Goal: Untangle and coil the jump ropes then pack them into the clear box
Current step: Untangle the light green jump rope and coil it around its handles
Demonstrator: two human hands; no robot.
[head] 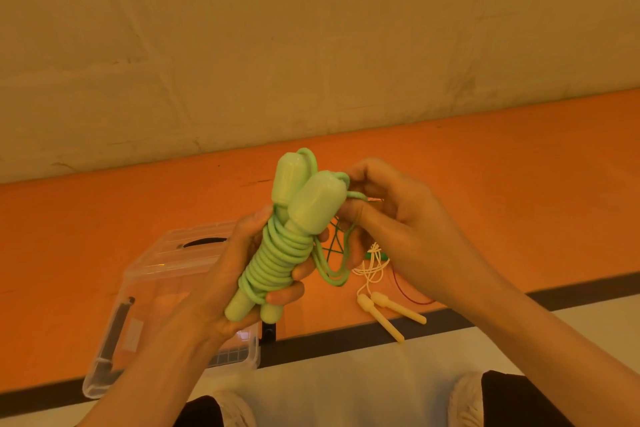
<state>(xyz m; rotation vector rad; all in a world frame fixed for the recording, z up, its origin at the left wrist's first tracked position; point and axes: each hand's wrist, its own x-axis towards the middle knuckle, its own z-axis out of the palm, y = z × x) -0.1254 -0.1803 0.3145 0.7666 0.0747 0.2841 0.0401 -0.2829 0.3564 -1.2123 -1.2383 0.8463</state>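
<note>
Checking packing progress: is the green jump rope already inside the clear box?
No, the left hand holds the green jump rope above the clear box.

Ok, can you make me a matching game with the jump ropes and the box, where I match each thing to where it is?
Things:
1. Light green plastic jump rope
2. Cream jump rope with thin white cord
3. Clear plastic box with lid
4. Loose green cord end

Places:
A. Pinched in the right hand
B. Lying on the orange surface, to the right
C. Gripped in the left hand, cord wound round its handles
D. Sitting on the orange surface, to the left

Pairs: 1-C, 2-B, 3-D, 4-A
</note>
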